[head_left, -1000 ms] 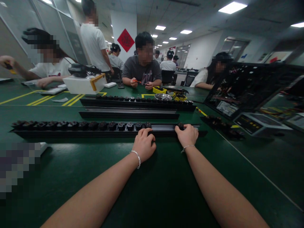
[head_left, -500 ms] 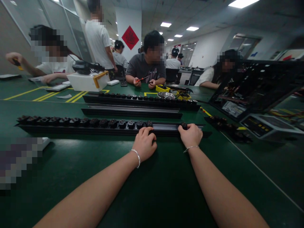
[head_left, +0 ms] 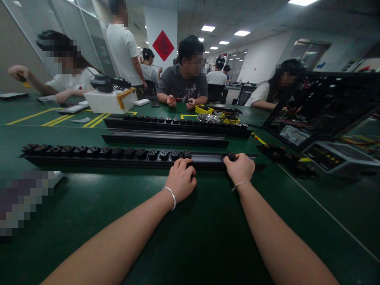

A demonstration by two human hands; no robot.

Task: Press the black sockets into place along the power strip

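A long black rail [head_left: 97,161] lies across the green table, with a row of black socket-like modules [head_left: 152,154] in its channel from the left end to past the middle. My left hand [head_left: 181,180] has its fingers bent over the rail's front edge, against or just below the last module [head_left: 187,154] of the row; its fingertips are partly hidden. Between thumb and fingers, my right hand [head_left: 241,169] pinches a single black module [head_left: 230,156] at the channel, near the right end. A bare silvery stretch of channel [head_left: 207,158] shows between both hands.
Behind lie another rail [head_left: 166,139] and a module-filled one [head_left: 178,127]. At the right are loose black parts [head_left: 286,160], a metal-cased box [head_left: 338,158] and a large open black case [head_left: 323,107]. A person opposite holds an orange-handled tool [head_left: 177,99]. A white box [head_left: 103,102] stands back left.
My right hand and the module in it have shifted very slightly right, along with a small shift of the view. My left hand stays in place at the rail.
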